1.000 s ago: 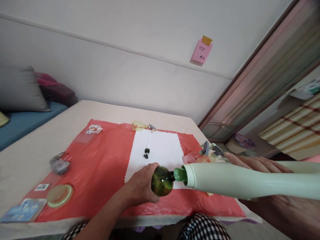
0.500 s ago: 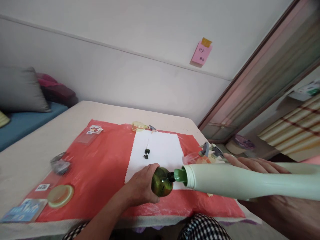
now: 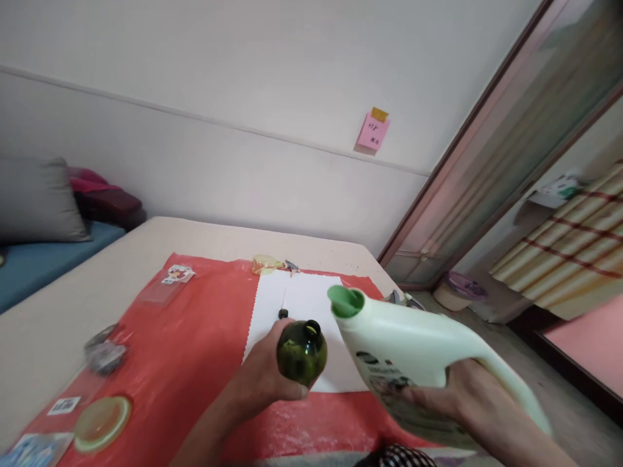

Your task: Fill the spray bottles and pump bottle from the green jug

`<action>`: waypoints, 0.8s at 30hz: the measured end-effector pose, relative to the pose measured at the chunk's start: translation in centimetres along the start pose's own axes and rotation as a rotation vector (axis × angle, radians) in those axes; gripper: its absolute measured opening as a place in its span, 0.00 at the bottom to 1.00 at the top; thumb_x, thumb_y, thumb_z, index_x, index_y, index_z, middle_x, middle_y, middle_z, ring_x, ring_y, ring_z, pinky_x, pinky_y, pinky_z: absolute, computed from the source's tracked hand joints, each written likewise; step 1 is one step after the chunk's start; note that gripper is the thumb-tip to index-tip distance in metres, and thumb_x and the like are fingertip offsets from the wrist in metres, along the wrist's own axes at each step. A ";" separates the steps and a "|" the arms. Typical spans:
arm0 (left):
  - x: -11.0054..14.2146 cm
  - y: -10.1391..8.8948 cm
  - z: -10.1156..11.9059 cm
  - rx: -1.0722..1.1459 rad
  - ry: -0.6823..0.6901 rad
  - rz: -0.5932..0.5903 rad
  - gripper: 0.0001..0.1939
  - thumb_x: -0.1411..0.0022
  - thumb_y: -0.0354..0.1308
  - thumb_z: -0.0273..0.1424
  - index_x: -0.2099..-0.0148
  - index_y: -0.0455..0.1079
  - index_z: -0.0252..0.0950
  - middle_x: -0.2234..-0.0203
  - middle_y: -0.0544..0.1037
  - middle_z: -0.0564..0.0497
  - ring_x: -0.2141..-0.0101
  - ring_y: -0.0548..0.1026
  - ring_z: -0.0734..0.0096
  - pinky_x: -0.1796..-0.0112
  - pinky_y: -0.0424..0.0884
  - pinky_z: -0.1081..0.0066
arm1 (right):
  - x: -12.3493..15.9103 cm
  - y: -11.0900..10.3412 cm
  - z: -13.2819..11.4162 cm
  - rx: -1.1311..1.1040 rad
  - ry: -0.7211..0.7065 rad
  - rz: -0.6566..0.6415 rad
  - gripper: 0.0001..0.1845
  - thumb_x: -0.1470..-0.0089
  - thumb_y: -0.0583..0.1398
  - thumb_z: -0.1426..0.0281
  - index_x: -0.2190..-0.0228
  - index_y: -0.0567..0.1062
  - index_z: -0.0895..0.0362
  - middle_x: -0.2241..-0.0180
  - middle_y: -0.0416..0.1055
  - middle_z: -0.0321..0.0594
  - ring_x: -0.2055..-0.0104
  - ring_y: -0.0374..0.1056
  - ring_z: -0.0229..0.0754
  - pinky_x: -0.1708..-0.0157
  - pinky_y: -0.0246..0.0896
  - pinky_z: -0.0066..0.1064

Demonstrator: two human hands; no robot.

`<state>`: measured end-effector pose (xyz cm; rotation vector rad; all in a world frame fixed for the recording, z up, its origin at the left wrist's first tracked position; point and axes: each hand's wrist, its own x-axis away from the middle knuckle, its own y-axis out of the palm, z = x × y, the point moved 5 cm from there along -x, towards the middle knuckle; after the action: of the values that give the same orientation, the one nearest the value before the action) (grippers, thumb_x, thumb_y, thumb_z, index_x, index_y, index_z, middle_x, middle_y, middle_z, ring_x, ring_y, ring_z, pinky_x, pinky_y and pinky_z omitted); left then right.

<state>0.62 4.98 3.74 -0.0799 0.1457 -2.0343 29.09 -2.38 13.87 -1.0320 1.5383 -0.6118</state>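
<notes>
My left hand (image 3: 265,370) is closed around a dark green, see-through bottle (image 3: 299,363), whose uncapped mouth tilts toward me. In my right hand (image 3: 457,389) is the handle of a large pale green jug (image 3: 403,331) with a label on its side. A green pouring spout (image 3: 344,300) sits in the jug's mouth, above and to the right of the bottle, apart from it. Partly hidden behind my left hand, a black pump head (image 3: 283,314) with a thin tube lies on the white sheet (image 3: 324,376).
A red cloth (image 3: 209,305) covers much of the table (image 3: 160,230). A yellowish spray bottle (image 3: 266,263) lies at its far edge. To the left are a round pale lid (image 3: 102,423), a crumpled plastic bundle (image 3: 104,355) and clear packets (image 3: 170,279). Spray heads (image 3: 402,298) show behind the jug.
The jug has turned more upright and its spout has drawn away from the bottle's mouth. The bottle is now tipped up more. The camera view has shifted slightly.
</notes>
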 end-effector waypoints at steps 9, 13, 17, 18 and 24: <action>-1.0 -4.6 -1.8 0.254 -0.088 0.598 0.44 0.65 0.73 0.28 0.42 0.65 0.38 0.55 0.81 0.46 0.54 0.79 0.50 0.56 0.76 0.60 | -7.0 15.0 1.0 -0.840 0.585 0.027 0.24 0.68 0.73 0.60 0.68 0.80 0.61 0.67 0.81 0.50 0.68 0.77 0.53 0.67 0.73 0.40; -1.2 -6.0 -2.5 0.156 -0.139 0.729 0.41 0.66 0.73 0.28 0.45 0.69 0.39 0.58 0.82 0.47 0.56 0.80 0.49 0.61 0.77 0.61 | -11.0 22.4 2.3 -0.897 0.583 0.171 0.28 0.66 0.70 0.56 0.65 0.79 0.62 0.62 0.81 0.53 0.62 0.78 0.55 0.61 0.73 0.42; -1.5 -6.4 -2.5 0.223 -0.127 0.752 0.40 0.66 0.73 0.29 0.46 0.70 0.38 0.59 0.82 0.47 0.58 0.81 0.52 0.64 0.78 0.64 | -13.7 27.5 4.4 -0.837 0.587 0.264 0.32 0.63 0.67 0.51 0.60 0.78 0.61 0.61 0.80 0.54 0.57 0.77 0.56 0.54 0.71 0.45; -1.6 -6.4 -2.4 0.242 -0.131 0.763 0.40 0.66 0.73 0.28 0.46 0.70 0.38 0.60 0.82 0.47 0.58 0.81 0.53 0.64 0.78 0.65 | -13.9 28.2 5.1 -0.798 0.591 0.276 0.33 0.61 0.67 0.50 0.59 0.77 0.62 0.60 0.80 0.55 0.56 0.76 0.57 0.52 0.70 0.46; -2.0 -5.9 -0.4 0.316 -0.087 0.848 0.34 0.66 0.73 0.26 0.51 0.74 0.38 0.64 0.82 0.50 0.62 0.81 0.57 0.64 0.78 0.65 | -9.1 29.1 4.7 -0.532 0.480 0.252 0.34 0.42 0.55 0.55 0.42 0.63 0.66 0.43 0.67 0.65 0.39 0.63 0.59 0.41 0.58 0.53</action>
<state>-3.71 9.40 4.18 0.0828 -0.1768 -1.1842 25.32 20.24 -6.84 -1.1002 2.2960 -0.2812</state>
